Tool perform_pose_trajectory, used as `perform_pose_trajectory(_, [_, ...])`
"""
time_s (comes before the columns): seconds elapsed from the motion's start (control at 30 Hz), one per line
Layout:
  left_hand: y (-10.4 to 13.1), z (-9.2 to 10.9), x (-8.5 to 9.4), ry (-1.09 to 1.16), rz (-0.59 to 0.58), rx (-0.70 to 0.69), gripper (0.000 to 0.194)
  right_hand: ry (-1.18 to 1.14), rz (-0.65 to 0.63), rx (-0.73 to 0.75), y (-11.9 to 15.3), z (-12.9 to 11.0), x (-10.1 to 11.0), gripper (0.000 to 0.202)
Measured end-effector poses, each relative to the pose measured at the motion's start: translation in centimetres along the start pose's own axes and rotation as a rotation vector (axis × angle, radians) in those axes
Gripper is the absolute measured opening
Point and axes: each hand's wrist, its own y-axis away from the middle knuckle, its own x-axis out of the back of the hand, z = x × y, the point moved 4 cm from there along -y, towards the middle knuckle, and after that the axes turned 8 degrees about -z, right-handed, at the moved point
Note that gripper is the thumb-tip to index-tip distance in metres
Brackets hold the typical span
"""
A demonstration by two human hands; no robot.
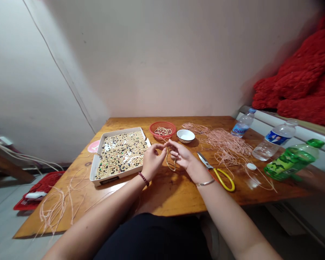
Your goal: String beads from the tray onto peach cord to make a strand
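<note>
Above the middle of the wooden table (162,202), my left hand (153,159) pinches a thin cord at the end of a bead string. My right hand (181,154) faces it, its thumb and index finger closed on the same cord. The bead string (171,167), of small tan beads, hangs in a loop between the hands. Left of my hands lies a shallow white box (93,172) full of tan, black and green beads. Just behind the hands stands a red basket (152,133) with strung beads in it, next to a small white bowl (186,135).
Yellow-handled scissors (219,176) lie right of my right wrist. Pink cord (227,142) is heaped behind them. Bottles stand or lie at the right, including a green one (292,160). Loose cord (56,206) spreads over the front left, and a wall rises behind the table.
</note>
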Motion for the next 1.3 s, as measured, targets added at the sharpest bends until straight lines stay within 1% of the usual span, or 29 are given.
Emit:
perform_pose_trajectory(0.13, [0.0, -0.1, -0.2, 0.051, -0.024, 0.045, 0.018, 0.055, 0.035, 0.086, 0.2, -0.1, -0.2, 0.023])
perform_pose_trajectory(0.27, [0.1, -0.1, -0.3, 0.091, -0.020, 0.060, 0.019, 0.119, 0.049, 0.139, 0.2, -0.2, -0.4, 0.026])
perform_pose_trajectory(0.43, [0.1, -0.3, -0.3, 0.085, -0.012, 0.061, 0.019, 0.128, 0.091, 0.116, 0.2, -0.2, -0.3, 0.027])
perform_pose_trajectory(0.63, [-0.1, -0.6, -0.4, 0.059, -0.022, 0.078, 0.020, 0.116, 0.085, 0.111, 0.2, -0.2, -0.3, 0.027])
perform_pose_trajectory(0.83, [-0.3, -1.2, -0.8, 0.207, -0.038, 0.118, 0.020, 0.129, 0.080, 0.126, 0.2, -0.3, -0.2, 0.027])
perform_pose_trajectory(0.93, [-0.3, -1.1, -0.8, 0.259, -0.019, 0.111, 0.018, 0.126, 0.100, 0.132, 0.3, -0.4, 0.0, 0.026])
perform_pose_trajectory(1.1, [-0.1, -0.7, -0.3, 0.175, 0.038, 0.091, 0.012, 0.102, 0.122, 0.120, 0.3, -0.4, 0.1, 0.024])
perform_pose_trajectory(1.3, [0.3, 0.4, 0.2, -0.035, 0.062, -0.063, 0.010, 0.055, 0.121, 0.104, 0.3, -0.4, 0.0, 0.023])
